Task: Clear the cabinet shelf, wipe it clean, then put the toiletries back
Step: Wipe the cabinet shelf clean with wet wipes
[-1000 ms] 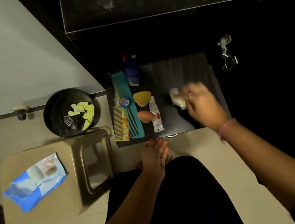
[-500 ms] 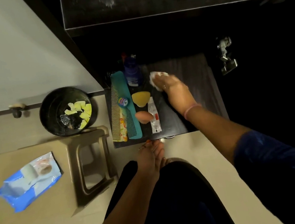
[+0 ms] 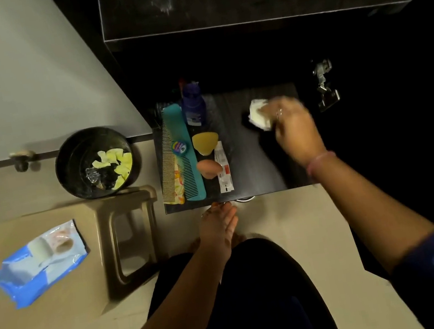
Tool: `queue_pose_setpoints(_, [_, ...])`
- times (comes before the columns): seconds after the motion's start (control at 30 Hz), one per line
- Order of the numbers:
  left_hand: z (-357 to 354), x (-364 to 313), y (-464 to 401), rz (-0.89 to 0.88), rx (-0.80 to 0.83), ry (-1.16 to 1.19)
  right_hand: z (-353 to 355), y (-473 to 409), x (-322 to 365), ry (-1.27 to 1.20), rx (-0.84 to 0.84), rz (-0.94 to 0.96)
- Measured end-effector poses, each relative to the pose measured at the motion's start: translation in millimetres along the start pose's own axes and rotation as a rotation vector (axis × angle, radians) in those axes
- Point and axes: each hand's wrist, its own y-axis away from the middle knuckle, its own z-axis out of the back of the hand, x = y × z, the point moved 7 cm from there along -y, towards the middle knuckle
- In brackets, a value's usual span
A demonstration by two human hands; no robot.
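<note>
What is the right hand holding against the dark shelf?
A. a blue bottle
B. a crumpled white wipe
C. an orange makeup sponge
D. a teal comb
B: the right hand grips a crumpled white wipe on the dark shelf's bare right side.

the shelf [image 3: 251, 170] is bare from middle to right. combs [image 3: 183, 152], a blue bottle [image 3: 194, 107] and a tube [image 3: 223, 166] crowd its left side.

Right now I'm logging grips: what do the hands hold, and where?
Right hand grips a crumpled white wipe at its near end. Left hand holds nothing.
</note>
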Motion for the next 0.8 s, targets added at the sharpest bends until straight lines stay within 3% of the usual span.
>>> queue_pose_setpoints(0.1, [-0.4,-0.2,-2.2,-0.027,0.018,-0.064,-13.3,-77.1,-15.1,0.056,0.058,-0.115])
queue_pose_setpoints(0.2, [2.5,2.0,-5.8,-0.041,0.008,-0.166,-47.6,-92.6,-24.3,0.194,0.189,-0.225])
queue_pose_setpoints(0.4, [3.2,4.1,-10.1,-0.005,-0.016,-0.059,-73.2,15.2,-16.2,-0.010,0.112,-0.077])
queue_pose_setpoints(0.6, [1.8,2.9,-3.7,-0.014,-0.013,-0.008,-61.8,147.7,-7.0,0.187,0.192,0.112])
queue_pose_setpoints(0.67, [2.5,2.2,-4.3,-0.009,-0.021,-0.009,-48.6,146.5,-4.0,0.154,0.237,0.117])
queue_pose_setpoints(0.73, [3.0,1.9,-5.0,-0.006,-0.030,0.009,-32.7,122.8,-8.2,0.037,0.248,-0.001])
queue_pose_setpoints(0.8, [2.8,2.9,-5.0,-0.005,-0.023,0.011,-6.5,78.0,-7.7,-0.104,0.089,-0.103])
